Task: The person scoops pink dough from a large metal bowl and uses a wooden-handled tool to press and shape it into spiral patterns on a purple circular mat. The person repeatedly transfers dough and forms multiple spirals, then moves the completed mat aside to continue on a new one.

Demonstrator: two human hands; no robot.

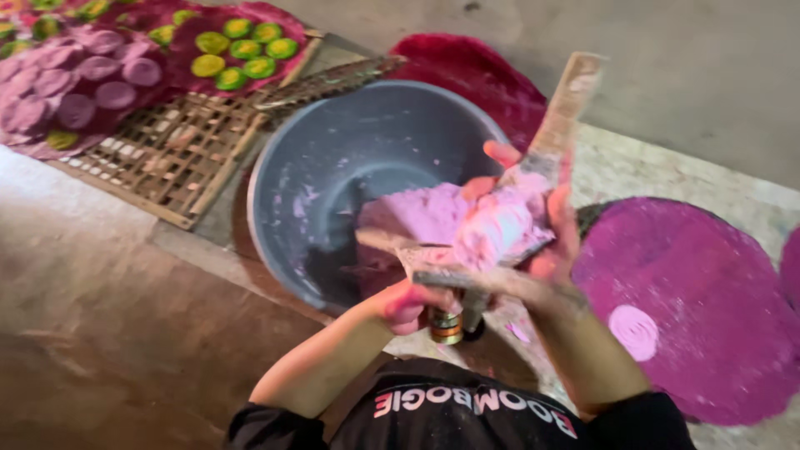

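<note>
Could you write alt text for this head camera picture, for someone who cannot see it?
Two hands, left and right, press a pale pink powdery lump with wooden sticks over a grey round basin; purple discs dry on a bamboo lattice tray.

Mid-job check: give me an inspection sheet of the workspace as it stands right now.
Surface: bare concrete floor, dusted pink near the bowl.
Job's things: grey bowl holding pink paste; lump of pink paste on a wooden press.
Clutter: bamboo lattice tray; pink discs and green-yellow discs on red cloth; purple round mat carrying one pink disc.
Grips: left hand on the lower wooden piece; right hand around the lump.
Cables: nothing seen.
Surroundings: grey wall behind.
</note>
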